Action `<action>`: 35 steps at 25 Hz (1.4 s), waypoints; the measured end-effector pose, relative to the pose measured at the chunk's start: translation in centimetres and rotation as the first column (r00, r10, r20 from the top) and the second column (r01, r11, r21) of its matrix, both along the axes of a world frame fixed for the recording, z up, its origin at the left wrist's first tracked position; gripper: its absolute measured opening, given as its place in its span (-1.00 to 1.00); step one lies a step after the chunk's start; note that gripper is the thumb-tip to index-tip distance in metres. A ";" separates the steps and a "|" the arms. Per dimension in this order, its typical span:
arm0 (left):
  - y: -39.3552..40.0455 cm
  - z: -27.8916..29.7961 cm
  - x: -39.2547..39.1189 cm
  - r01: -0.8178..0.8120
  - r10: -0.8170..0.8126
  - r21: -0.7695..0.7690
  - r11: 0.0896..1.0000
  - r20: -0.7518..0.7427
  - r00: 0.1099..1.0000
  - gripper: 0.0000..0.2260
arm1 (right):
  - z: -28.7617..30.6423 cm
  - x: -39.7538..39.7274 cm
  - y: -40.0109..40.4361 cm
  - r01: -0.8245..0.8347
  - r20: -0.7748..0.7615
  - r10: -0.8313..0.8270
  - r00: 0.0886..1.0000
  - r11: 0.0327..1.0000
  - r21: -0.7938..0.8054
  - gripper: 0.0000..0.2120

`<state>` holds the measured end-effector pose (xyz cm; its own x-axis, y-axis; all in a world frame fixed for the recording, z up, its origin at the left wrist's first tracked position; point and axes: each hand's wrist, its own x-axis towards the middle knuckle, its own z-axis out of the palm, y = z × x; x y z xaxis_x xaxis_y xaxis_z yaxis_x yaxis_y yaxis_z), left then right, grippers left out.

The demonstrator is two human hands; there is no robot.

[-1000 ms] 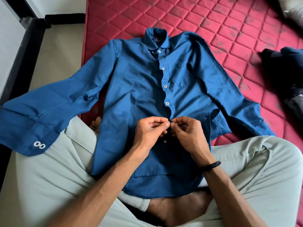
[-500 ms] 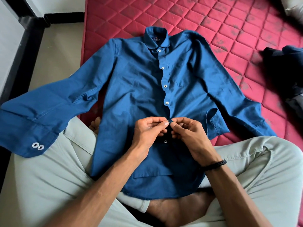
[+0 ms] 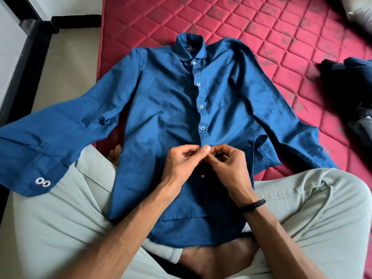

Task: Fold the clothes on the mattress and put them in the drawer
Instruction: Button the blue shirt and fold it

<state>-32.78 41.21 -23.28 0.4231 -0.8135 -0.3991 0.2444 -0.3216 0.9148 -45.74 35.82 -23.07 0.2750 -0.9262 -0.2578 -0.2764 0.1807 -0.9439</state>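
Shirt (image 3: pixel 165 109), blue, white-buttoned, lies front-up with sleeves spread, hem on lap.

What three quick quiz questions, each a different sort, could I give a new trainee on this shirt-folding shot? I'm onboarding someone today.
1. True or false: the blue shirt lies front up, collar pointing away from the person.
2. Multiple choice: the left hand and right hand pinch the shirt at its A) collar B) button placket C) cuff.
3. Fill in: the black band sits on the ___ wrist.

Key: 1 true. 2 B. 3 right.
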 end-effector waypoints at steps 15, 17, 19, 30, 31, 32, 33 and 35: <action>-0.4 -1.7 1.1 0.063 -0.010 -0.128 0.990 0.380 0.925 -0.92 | 0.7 0.7 -0.2 0.032 -0.009 -0.032 0.999 0.997 0.069 -0.87; -0.5 -1.3 1.2 0.118 -0.029 -0.169 0.979 0.453 0.891 -0.91 | 1.0 0.2 -0.7 -0.014 0.156 -0.020 0.988 0.977 0.215 -0.92; -0.7 -0.6 1.4 0.148 -0.023 -0.195 0.970 0.529 0.848 -0.92 | 1.2 0.1 -1.0 -0.071 0.245 0.008 0.969 0.967 0.247 -0.95; -1.6 -0.6 3.4 0.171 -0.139 0.024 0.985 0.702 0.699 -0.91 | 1.3 -0.8 1.8 -0.433 -0.731 0.160 0.664 0.879 -0.201 -0.53; -0.8 -0.7 3.1 0.180 -0.141 0.030 0.983 0.746 0.651 -0.93 | 1.3 -0.5 1.9 -0.458 -0.774 0.161 0.612 0.870 -0.181 -0.53; 0.1 -0.8 2.7 0.198 -0.161 0.047 0.979 0.775 0.612 -0.95 | 1.3 -0.3 1.9 -0.474 -0.798 0.154 0.583 0.862 -0.180 -0.57; 0.7 -1.0 2.3 0.229 -0.194 0.071 0.971 0.795 0.575 -0.96 | 1.3 0.0 1.9 -0.481 -0.811 0.135 0.569 0.855 -0.196 -0.65; 1.3 -1.4 1.5 0.289 -0.272 0.135 0.948 0.814 0.513 -0.97 | 1.3 0.4 1.8 -0.483 -0.823 0.097 0.560 0.845 -0.229 -0.83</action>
